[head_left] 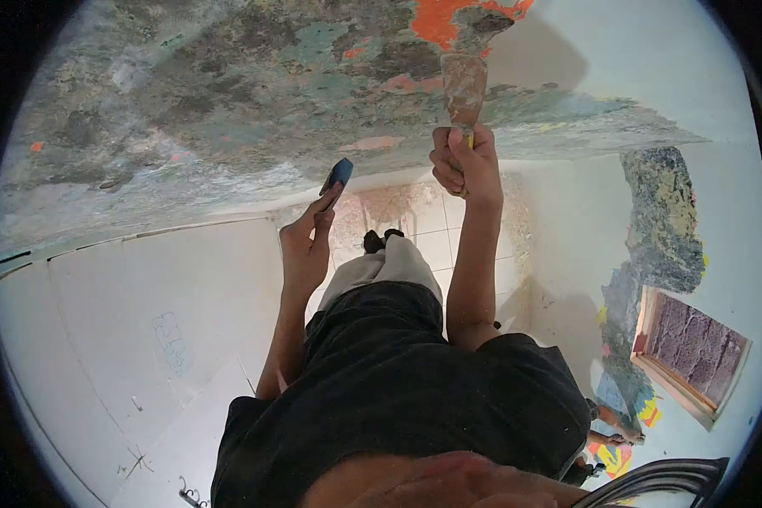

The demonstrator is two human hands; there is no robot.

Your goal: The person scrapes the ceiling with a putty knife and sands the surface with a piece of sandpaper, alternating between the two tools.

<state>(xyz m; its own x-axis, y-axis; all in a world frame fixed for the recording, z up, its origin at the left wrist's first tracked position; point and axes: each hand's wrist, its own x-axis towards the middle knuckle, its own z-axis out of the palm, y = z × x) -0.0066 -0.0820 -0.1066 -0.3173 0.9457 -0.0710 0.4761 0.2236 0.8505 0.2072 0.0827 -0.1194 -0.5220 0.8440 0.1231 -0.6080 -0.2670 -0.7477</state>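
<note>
My right hand [467,162] is wrapped round the handle of a putty knife [464,85]. Its wide, stained blade points up against the wall [254,102], just below an orange patch [437,24] and the edge of the pale coating. Lower and to the left, my left hand [306,247] is closed on a dark blue flat-ended object [339,173]. That object is held clear of the putty knife, near the patchy grey-green wall. Its exact kind cannot be made out, and part of it is hidden by my fingers.
Peeling paint also covers the right-hand wall [669,216], beside a wood-framed opening [692,354]. Another person's arm [616,425] shows at lower right. A white panelled wall [144,330] stands at left. Debris [394,207] lies on the tiled floor [432,222] by my feet.
</note>
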